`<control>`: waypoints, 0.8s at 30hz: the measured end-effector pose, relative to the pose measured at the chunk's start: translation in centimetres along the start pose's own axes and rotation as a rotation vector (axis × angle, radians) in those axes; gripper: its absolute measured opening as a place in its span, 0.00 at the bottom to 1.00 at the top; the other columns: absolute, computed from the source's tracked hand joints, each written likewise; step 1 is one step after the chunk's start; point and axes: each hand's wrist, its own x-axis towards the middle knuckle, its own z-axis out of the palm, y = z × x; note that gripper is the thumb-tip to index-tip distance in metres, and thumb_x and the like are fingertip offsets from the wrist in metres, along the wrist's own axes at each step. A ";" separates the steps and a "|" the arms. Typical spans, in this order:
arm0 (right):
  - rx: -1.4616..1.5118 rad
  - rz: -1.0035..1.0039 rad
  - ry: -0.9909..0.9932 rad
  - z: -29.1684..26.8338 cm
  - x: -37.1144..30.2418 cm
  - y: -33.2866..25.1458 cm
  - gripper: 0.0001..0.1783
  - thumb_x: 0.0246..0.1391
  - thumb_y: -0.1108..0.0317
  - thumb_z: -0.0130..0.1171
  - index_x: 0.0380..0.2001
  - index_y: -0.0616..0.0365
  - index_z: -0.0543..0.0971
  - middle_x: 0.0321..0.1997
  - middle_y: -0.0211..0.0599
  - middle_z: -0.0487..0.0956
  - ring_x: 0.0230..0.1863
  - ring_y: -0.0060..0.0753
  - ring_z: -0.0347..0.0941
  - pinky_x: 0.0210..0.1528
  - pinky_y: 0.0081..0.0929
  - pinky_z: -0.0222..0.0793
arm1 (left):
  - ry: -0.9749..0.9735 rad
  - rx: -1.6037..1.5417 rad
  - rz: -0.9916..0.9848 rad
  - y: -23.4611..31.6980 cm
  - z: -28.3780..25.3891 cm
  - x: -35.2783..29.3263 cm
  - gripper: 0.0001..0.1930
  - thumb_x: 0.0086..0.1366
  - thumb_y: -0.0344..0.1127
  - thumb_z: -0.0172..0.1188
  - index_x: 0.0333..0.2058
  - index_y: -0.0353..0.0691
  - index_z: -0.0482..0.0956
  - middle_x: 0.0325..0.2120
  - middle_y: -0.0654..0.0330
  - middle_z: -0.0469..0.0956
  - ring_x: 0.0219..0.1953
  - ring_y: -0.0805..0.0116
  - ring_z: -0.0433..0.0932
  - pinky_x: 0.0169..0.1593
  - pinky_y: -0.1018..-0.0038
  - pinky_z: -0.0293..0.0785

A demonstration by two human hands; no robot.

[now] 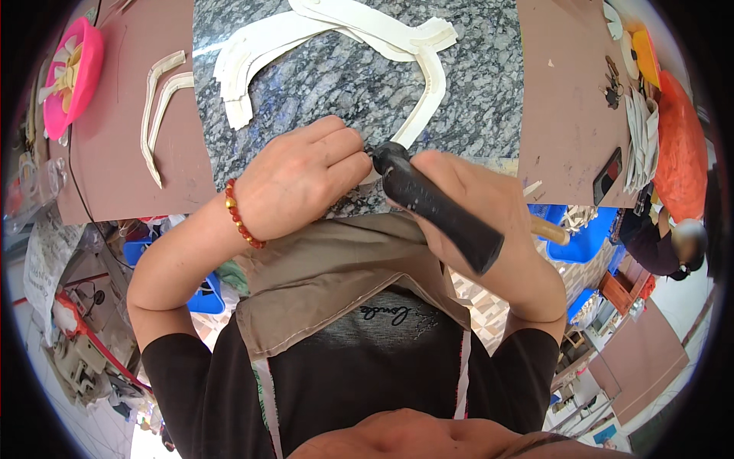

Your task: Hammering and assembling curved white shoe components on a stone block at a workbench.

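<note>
My right hand [482,191] is closed round the wooden handle of a hammer [447,210]. The hammer's long black head slants over the granite slab [482,84], its narrow end close to my left fingertips. Under that end runs a curved off-white strip [428,96], its near part hidden by the hammer and my hands. My left hand [302,172] has its fingers curled together at the slab's near side. What they pinch, if anything, is hidden. Several curved off-white pieces [264,46] lie overlapped at the far side of the slab.
Two narrow curved strips [153,115] lie on the brown tabletop [122,172] at left, near a pink basin [88,76] with pale pieces. At right are a phone [607,174], keys [613,84] and a red bag [680,145]. Blue bins [577,249] stand below; a person [661,245] is farther right.
</note>
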 end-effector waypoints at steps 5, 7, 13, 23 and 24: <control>0.066 0.050 0.073 0.6 -0.1 0.2 0.13 0.55 0.71 0.76 0.40 0.57 0.81 0.30 0.41 0.77 0.27 0.45 0.75 0.32 0.35 0.72 | -0.086 0.041 0.170 -1.2 -1.5 -0.1 0.13 0.54 0.27 0.65 0.40 0.33 0.82 0.36 0.57 0.77 0.39 0.59 0.79 0.41 0.66 0.80; 0.057 0.039 0.097 0.7 0.0 0.0 0.12 0.56 0.72 0.75 0.39 0.59 0.81 0.30 0.41 0.77 0.27 0.45 0.75 0.32 0.33 0.72 | -0.165 0.070 0.229 -1.4 -1.7 -0.2 0.15 0.55 0.29 0.64 0.42 0.31 0.82 0.38 0.57 0.77 0.40 0.58 0.79 0.41 0.66 0.81; 0.103 0.104 -0.003 -0.2 0.9 -0.8 0.11 0.55 0.73 0.75 0.39 0.59 0.83 0.32 0.41 0.80 0.28 0.47 0.77 0.31 0.32 0.73 | -0.148 0.093 0.251 -2.3 -2.5 -1.3 0.16 0.56 0.30 0.64 0.43 0.30 0.82 0.38 0.57 0.77 0.41 0.58 0.79 0.41 0.66 0.81; 0.113 0.001 0.075 0.5 2.0 -1.2 0.13 0.55 0.73 0.76 0.40 0.62 0.82 0.32 0.41 0.79 0.30 0.50 0.78 0.33 0.32 0.74 | 0.220 -0.072 -0.112 -0.6 -0.4 -3.0 0.16 0.52 0.26 0.78 0.35 0.35 0.78 0.39 0.53 0.77 0.37 0.53 0.78 0.40 0.62 0.77; 0.094 -0.014 -0.006 0.5 2.0 -1.3 0.13 0.55 0.73 0.76 0.40 0.62 0.82 0.32 0.41 0.79 0.30 0.50 0.78 0.33 0.32 0.74 | 0.235 -0.080 -0.107 -0.4 -0.2 -3.1 0.16 0.52 0.26 0.78 0.35 0.35 0.78 0.39 0.53 0.77 0.37 0.53 0.78 0.40 0.62 0.77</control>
